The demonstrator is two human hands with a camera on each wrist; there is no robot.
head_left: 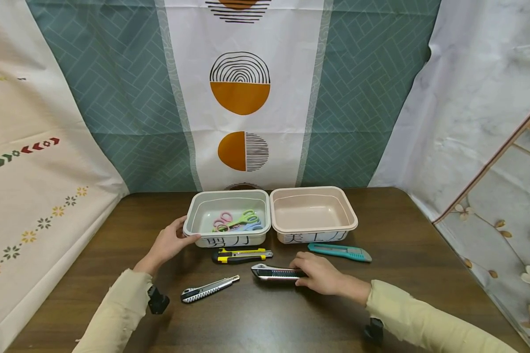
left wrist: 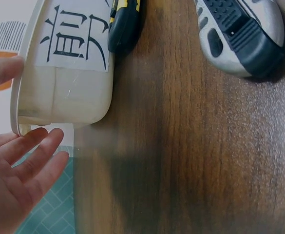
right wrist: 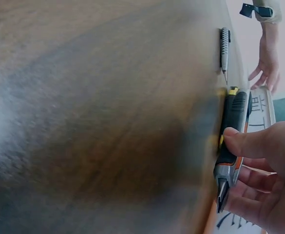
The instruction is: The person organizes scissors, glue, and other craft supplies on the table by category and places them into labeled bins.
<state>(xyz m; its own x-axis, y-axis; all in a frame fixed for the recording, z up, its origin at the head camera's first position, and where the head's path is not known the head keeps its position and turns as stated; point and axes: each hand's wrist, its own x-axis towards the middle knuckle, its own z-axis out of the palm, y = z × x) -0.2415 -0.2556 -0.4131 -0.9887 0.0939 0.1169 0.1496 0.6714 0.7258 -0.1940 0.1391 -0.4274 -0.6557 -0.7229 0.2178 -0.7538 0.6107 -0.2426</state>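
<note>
My left hand (head_left: 173, 241) holds the front left corner of a pale grey plastic bin (head_left: 203, 235), thumb at the front rim and fingers by its left side. Several small scissors (head_left: 243, 221) lie in this bin, with pink, green and blue handles. In my right hand (head_left: 321, 272) is a black and silver box cutter (head_left: 271, 272), pinched near one end between thumb and fingers; the right wrist view shows its orange trim. A yellow and black box cutter (head_left: 243, 255) lies before the grey bin. Nearer the front left lies a silver and black box cutter (head_left: 209, 288).
A beige bin (head_left: 313, 226) with nothing in it stands against the grey one's right side; both carry labels with handwritten characters. A teal box cutter (head_left: 340, 252) lies before it. The brown wooden table (head_left: 256, 326) backs onto a patterned curtain (head_left: 362, 78).
</note>
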